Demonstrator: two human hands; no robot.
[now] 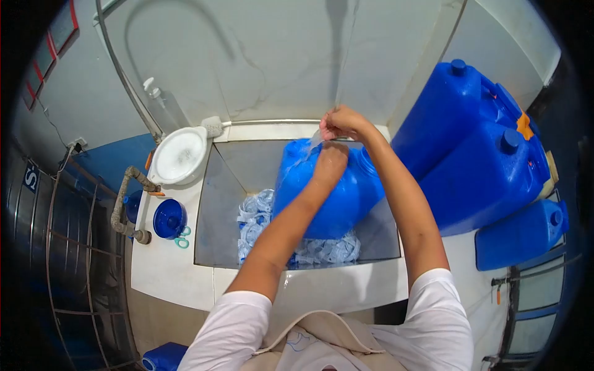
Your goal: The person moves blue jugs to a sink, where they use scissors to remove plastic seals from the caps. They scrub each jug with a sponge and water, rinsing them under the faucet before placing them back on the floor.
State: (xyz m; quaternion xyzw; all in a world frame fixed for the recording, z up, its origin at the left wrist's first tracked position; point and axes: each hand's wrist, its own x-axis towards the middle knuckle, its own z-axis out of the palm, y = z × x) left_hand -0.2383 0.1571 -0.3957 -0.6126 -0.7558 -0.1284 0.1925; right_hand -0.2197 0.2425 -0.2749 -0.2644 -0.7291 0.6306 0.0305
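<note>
A large blue jug (322, 204) lies tilted in the grey sink (216, 210), on top of several crumpled pale, see-through wrappers (250, 232). My left hand (332, 162) is on the jug's upper side, its fingers closed around a part I cannot make out, perhaps the handle. Just above it, my right hand (341, 122) has its fingers curled together near the sink's back edge; what they hold is too small to tell. Clear water splashes beside both hands onto the jug.
Large blue jugs (482, 167) stand on the right, with a smaller blue container (520, 235) beside them. Along the left ledge are a white basin (179, 156), a blue bowl (169, 218), green-handled scissors (182, 237), a pump bottle (164, 105) and a rusty pipe (119, 201).
</note>
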